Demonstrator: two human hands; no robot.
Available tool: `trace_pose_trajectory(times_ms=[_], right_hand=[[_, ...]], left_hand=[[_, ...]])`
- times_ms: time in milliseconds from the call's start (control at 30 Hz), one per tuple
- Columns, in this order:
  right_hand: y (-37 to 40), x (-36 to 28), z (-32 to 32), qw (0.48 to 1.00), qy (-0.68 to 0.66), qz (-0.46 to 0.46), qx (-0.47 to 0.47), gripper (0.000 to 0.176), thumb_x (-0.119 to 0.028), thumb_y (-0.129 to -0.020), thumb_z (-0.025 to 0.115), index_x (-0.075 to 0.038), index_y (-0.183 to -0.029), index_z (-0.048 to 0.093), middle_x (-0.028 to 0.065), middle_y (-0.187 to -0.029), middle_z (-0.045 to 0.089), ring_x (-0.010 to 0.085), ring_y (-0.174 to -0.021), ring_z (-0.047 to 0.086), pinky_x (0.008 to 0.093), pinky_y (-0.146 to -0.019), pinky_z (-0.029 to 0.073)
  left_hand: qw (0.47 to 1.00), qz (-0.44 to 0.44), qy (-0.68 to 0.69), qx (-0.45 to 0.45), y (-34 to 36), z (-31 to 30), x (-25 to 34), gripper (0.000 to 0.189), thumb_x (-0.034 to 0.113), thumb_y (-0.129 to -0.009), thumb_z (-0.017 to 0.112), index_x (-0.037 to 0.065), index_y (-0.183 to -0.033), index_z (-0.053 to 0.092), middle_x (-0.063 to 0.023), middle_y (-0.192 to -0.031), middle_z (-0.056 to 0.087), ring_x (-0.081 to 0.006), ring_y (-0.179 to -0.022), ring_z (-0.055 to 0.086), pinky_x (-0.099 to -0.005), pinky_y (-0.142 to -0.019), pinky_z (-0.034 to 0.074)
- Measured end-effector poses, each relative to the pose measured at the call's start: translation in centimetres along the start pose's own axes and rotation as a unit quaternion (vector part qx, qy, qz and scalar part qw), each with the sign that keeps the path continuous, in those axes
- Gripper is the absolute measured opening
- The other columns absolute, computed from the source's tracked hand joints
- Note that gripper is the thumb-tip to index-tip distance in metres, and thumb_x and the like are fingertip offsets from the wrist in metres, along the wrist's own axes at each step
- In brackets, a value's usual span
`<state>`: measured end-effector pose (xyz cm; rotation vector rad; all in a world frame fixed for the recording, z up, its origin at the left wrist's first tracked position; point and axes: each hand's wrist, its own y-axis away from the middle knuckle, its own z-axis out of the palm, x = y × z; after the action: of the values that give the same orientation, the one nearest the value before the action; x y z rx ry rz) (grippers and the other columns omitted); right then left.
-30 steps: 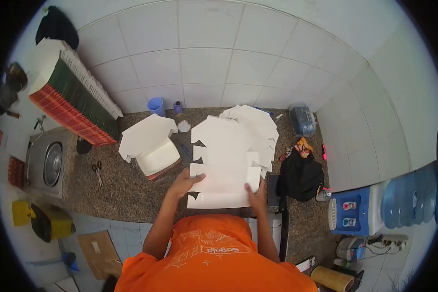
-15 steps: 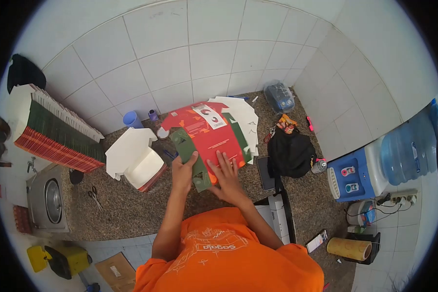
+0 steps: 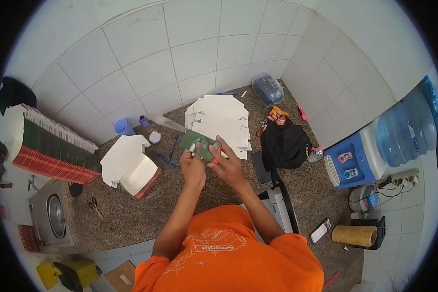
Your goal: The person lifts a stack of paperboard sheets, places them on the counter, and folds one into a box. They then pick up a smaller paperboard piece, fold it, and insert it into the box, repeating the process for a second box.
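My left hand and my right hand grip a green and red cardboard box blank between them, above the counter. The blank is tipped up, so mostly its green side panel shows, and a pale flap blurs out to the upper left. Both thumbs press on the green part. Just behind it lies a pile of flat white box blanks. To the left of my hands stands an open folded box, white inside with a red outer wall.
A tall stack of green and red folded boxes rises at the left, near the sink. Scissors, blue pens, a tape roll and a blue cup lie about. A black bag and water dispenser are right.
The blank lay flat, red face up, over the white pile. Now it is lifted and tilted up in both hands, uncovering the pile and the pens. The view has shifted slightly.
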<state>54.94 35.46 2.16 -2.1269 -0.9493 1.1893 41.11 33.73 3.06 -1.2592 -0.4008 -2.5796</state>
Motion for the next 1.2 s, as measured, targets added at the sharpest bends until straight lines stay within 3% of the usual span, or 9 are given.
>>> trace_pose_trajectory(times_ms=[267, 367, 500, 633, 833, 933, 1033, 1133, 1200], right_hand=[[-0.4, -0.5, -1.0, 0.928, -0.307, 0.208, -0.032, 0.047, -0.003, -0.089, 0.071, -0.008, -0.135, 0.066, 0.0224, -0.148, 0.052, 0.0362, -0.124, 0.063, 0.0378, -0.097, 0.054], [-0.1, -2.1, -1.4, 0.968, -0.19, 0.14, -0.089, 0.049, 0.001, -0.087, 0.071, -0.005, -0.136, 0.066, 0.0263, -0.146, 0.053, 0.037, -0.131, 0.059, 0.0395, -0.107, 0.048], [0.9, -1.8, 1.8, 0.975, -0.112, 0.185, 0.055, 0.046, -0.003, -0.092, 0.068, -0.005, -0.137, 0.065, 0.0305, -0.152, 0.046, 0.0391, -0.132, 0.058, 0.0406, -0.103, 0.05], [2.3, -0.9, 3.3, 0.953, -0.153, 0.231, 0.12, 0.044, -0.003, -0.093, 0.068, -0.005, -0.137, 0.065, 0.0325, -0.152, 0.046, 0.0403, -0.135, 0.055, 0.0406, -0.104, 0.049], [2.1, -1.0, 2.8, 0.909, -0.226, 0.32, 0.14, 0.04, -0.004, -0.098, 0.064, -0.006, -0.138, 0.065, 0.0326, -0.153, 0.044, 0.0406, -0.138, 0.052, 0.04, -0.106, 0.048], [1.4, -1.1, 2.2, 0.976, -0.046, 0.154, 0.15, 0.031, -0.006, -0.1, 0.062, -0.003, -0.13, 0.07, 0.0322, -0.155, 0.041, 0.0398, -0.141, 0.048, 0.0388, -0.106, 0.047], [1.0, -1.7, 1.4, 0.969, -0.092, 0.157, 0.17, 0.027, -0.016, -0.105, 0.056, 0.001, -0.118, 0.072, 0.028, -0.146, 0.051, 0.0369, -0.13, 0.058, 0.0372, -0.102, 0.048], [0.7, -2.8, -0.1, 0.906, -0.301, 0.285, 0.084, 0.045, -0.03, -0.11, 0.038, 0.001, -0.115, 0.07, 0.0091, -0.103, 0.058, 0.0182, -0.09, 0.054, 0.0294, -0.084, 0.043], [1.2, -3.0, -0.4, 0.907, -0.273, 0.307, 0.089, 0.04, -0.029, -0.109, 0.044, 0.0, -0.117, 0.07, 0.0081, -0.101, 0.058, 0.0168, -0.089, 0.054, 0.0294, -0.082, 0.043]], left_hand=[[0.996, -0.021, 0.072, -0.048, -0.9, 0.1, 1.6, 0.029, 0.025, -0.11, 0.05, 0.001, -0.124, 0.061, -0.009, -0.115, 0.067, -0.0154, -0.102, 0.065, -0.0338, -0.089, 0.055], [0.998, -0.05, 0.026, -0.025, -1.0, -0.5, 2.5, 0.032, 0.026, -0.11, 0.05, -0.001, -0.124, 0.061, -0.0083, -0.113, 0.067, -0.0149, -0.1, 0.065, -0.0315, -0.087, 0.054], [0.998, -0.027, 0.054, -0.009, 1.0, 1.3, -0.5, 0.035, 0.029, -0.11, 0.053, -0.003, -0.115, 0.065, -0.0054, -0.108, 0.067, -0.0095, -0.096, 0.061, -0.0259, -0.083, 0.049], [0.993, 0.023, -0.099, -0.056, 0.6, 0.1, -1.9, 0.036, 0.031, -0.11, 0.052, -0.001, -0.116, 0.068, -0.001, -0.105, 0.067, -0.0055, -0.087, 0.056, -0.0244, -0.075, 0.046], [0.996, 0.051, -0.057, -0.038, 1.8, 2.6, -1.3, 0.035, 0.03, -0.111, 0.05, 0.0, -0.107, 0.068, 0.0035, -0.091, 0.065, -0.0034, -0.081, 0.051, -0.0209, -0.07, 0.04], [0.982, 0.039, -0.155, -0.099, 1.1, -0.9, -3.3, 0.031, 0.027, -0.111, 0.051, 0.0, -0.11, 0.066, 0.0011, -0.094, 0.067, -0.0034, -0.083, 0.056, -0.0211, -0.071, 0.042], [0.949, 0.126, -0.257, -0.129, 1.7, 1.2, -0.2, 0.028, 0.02, -0.109, 0.05, -0.003, -0.115, 0.064, -0.0018, -0.097, 0.07, -0.0072, -0.087, 0.061, -0.0251, -0.075, 0.046], [0.908, 0.133, -0.386, -0.097, 1.3, -0.6, 1.5, 0.024, 0.013, -0.107, 0.048, -0.003, -0.118, 0.063, -0.0052, -0.096, 0.071, -0.0106, -0.088, 0.063, -0.0295, -0.076, 0.049], [0.9, 0.093, -0.402, -0.141, 3.1, -0.9, 4.4, 0.023, 0.011, -0.106, 0.048, -0.002, -0.119, 0.063, -0.0079, -0.094, 0.071, -0.0123, -0.087, 0.064, -0.0312, -0.076, 0.05]])
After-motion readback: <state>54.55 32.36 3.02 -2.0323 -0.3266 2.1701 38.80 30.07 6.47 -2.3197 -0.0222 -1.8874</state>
